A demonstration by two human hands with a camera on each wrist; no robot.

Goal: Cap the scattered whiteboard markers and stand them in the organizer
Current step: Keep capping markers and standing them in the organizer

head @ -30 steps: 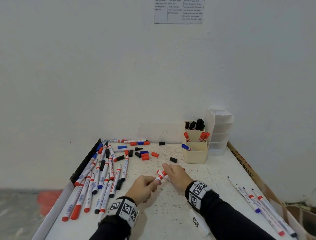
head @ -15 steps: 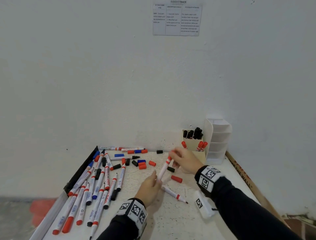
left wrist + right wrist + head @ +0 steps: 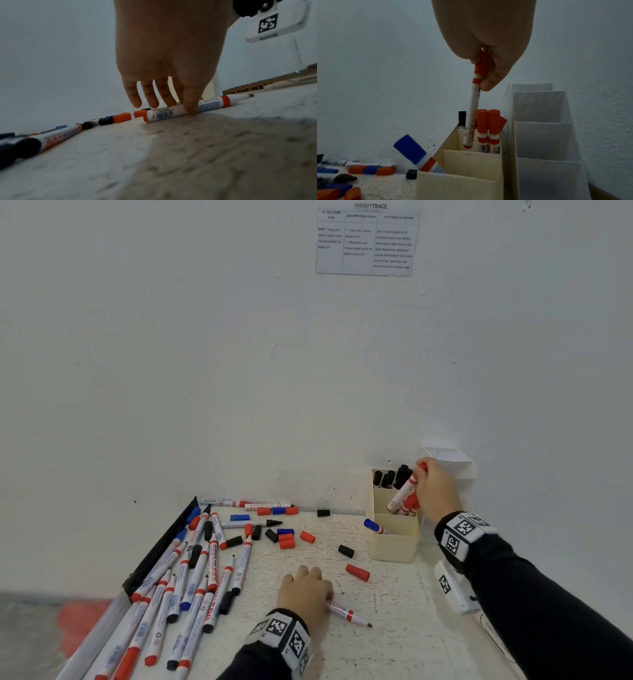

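Note:
My right hand (image 3: pixel 420 474) (image 3: pixel 481 75) pinches a capped red marker (image 3: pixel 404 491) (image 3: pixel 474 105) by its cap end. The marker hangs tilted, its lower end inside the middle compartment of the cream organizer (image 3: pixel 394 546) (image 3: pixel 462 186), beside other red markers (image 3: pixel 488 128). Black markers (image 3: pixel 397 477) stand in the back compartment. A blue marker (image 3: pixel 375 526) (image 3: pixel 412 151) leans in the front one. My left hand (image 3: pixel 305 587) (image 3: pixel 181 108) is down on an uncapped red marker (image 3: pixel 349 615) (image 3: pixel 214 103) lying on the table, thumb on its near side, index finger behind it.
A loose red cap (image 3: pixel 357 572) and a black cap (image 3: pixel 346 551) lie between the hands. More caps (image 3: pixel 286 541) and a pile of markers (image 3: pixel 191 577) cover the table's left side. A white tiered holder (image 3: pixel 452 470) (image 3: pixel 539 135) stands against the wall behind the organizer.
My right hand has carried the capped red marker from the table's middle up and over into the organizer. My left hand has dropped onto the uncapped red marker on the table.

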